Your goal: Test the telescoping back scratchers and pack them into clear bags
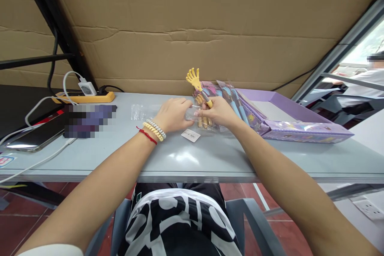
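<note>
My right hand point(218, 112) is closed around the handle of a yellow hand-shaped toy point(195, 80), whose open palm sticks up above my fingers. My left hand point(173, 114) pinches the edge of a clear plastic bag point(193, 114) lying on the grey table point(186, 156). Several similar toy sticks lie in the bag under my right hand. Bracelets and a red string circle my left wrist. A small white label point(191, 135) lies on the table just in front of both hands.
A purple cardboard box point(295, 128) lies open at the right, with packaged blue and pink toys point(232, 100) leaning on it. An empty clear bag point(138, 111) lies left of my hands. A yellow power strip point(84, 97), cables and a phone sit far left. Another person sits at far right.
</note>
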Available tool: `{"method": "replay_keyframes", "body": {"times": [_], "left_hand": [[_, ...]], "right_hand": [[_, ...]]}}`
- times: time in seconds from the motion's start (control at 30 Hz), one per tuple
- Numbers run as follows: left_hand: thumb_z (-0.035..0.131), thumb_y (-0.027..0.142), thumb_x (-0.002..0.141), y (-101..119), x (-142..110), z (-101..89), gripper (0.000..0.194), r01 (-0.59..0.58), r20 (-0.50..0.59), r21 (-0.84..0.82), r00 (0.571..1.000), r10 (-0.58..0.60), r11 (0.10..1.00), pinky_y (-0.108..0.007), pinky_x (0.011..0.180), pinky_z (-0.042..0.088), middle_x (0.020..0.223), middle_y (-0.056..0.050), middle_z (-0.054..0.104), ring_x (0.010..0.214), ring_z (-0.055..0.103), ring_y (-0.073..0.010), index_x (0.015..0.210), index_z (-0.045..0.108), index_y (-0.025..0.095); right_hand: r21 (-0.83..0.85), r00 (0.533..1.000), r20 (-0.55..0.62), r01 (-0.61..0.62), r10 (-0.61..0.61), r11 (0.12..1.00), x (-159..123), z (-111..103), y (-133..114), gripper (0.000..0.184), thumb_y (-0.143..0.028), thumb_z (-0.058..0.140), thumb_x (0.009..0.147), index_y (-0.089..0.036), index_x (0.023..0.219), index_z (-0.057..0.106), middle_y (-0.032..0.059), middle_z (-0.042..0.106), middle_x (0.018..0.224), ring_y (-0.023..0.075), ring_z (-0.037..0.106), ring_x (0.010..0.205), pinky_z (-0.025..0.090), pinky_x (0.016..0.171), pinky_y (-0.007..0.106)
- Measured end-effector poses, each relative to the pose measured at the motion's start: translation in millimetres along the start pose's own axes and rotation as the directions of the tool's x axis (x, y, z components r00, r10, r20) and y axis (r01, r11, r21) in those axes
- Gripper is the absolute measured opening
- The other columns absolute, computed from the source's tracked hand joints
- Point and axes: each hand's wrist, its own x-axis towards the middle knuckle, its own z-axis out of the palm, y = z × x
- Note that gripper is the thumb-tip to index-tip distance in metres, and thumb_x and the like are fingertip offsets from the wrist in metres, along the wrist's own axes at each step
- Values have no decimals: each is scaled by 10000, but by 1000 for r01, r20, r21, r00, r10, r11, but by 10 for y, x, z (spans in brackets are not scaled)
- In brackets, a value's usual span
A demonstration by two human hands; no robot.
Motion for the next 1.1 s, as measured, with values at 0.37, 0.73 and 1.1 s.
{"method": "replay_keyframes", "body": {"times": [0.37,0.73,1.1], "left_hand": [[575,408,759,-30,-9,-42,309,82,46,51,995,-84,995,-360,684,410,892,-102,671,840,621,-270,929,609,152],[585,384,755,132,14,-44,339,305,-12,234,950,-311,923,-389,751,399,912,-140,662,910,612,-300,967,596,119],[581,335,780,186,6,-30,305,272,-34,224,962,-272,936,-392,767,363,925,-154,640,943,587,-309,984,595,108]], "right_hand": [[-57,984,-120,126,-132,990,6,-53,11,291,-407,725,638,-168,687,566,-26,491,607,105,414,574,320,555,250],[-195,923,-247,250,-294,949,-114,21,-174,251,-348,569,727,-153,569,571,-33,398,501,88,344,517,285,528,248],[81,986,102,-138,130,987,-69,53,-97,269,-299,615,729,-136,941,637,-46,505,451,83,406,404,289,421,215]]}}
